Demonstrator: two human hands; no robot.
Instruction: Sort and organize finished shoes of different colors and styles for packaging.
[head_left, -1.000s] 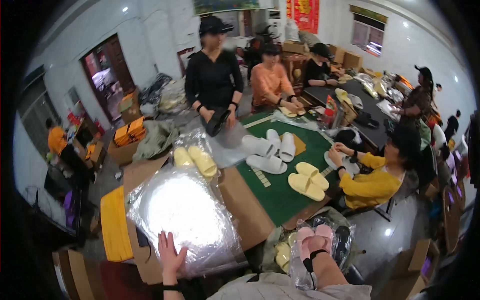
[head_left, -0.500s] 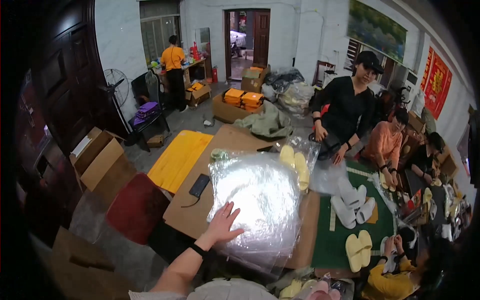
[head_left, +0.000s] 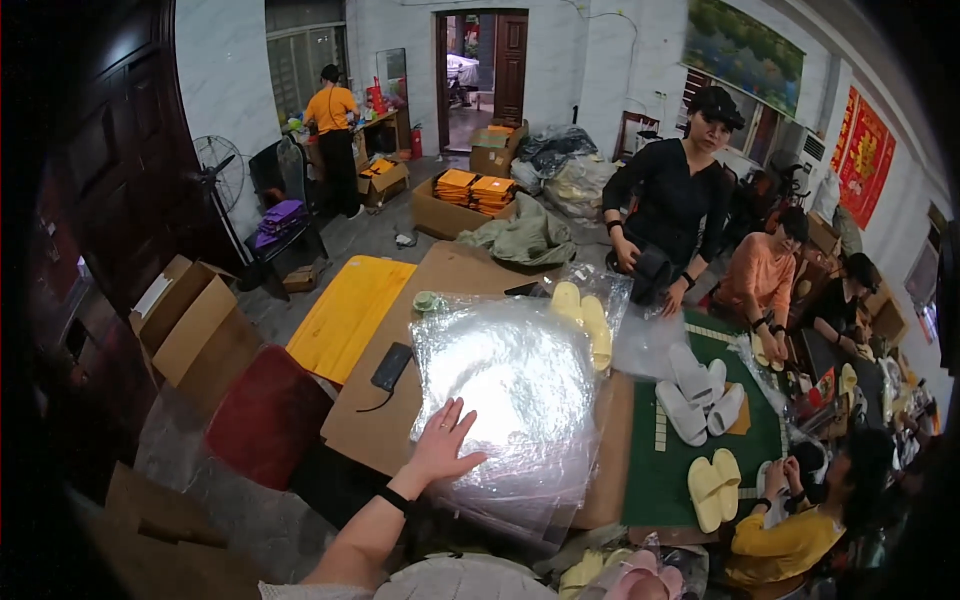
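Cardboard (head_left: 358, 428) is lying just left of the left hand (head_left: 443, 445), bearing a black phone (head_left: 391, 367) ahead and to that hand's left. The hand is resting palm down, fingers spreading apart and gripping nothing, on the near-left part of shiny plastic sheets (head_left: 520, 400), which are extending ahead and rightward. Pale yellow slippers (head_left: 599, 335) are lying beyond, ahead-right. Pink slippers (head_left: 640, 562) are showing right of and nearer than the hand; the right hand (head_left: 648, 588) is barely showing there, its grip remaining impossible to tell. White slippers (head_left: 682, 415) are lying farther right.
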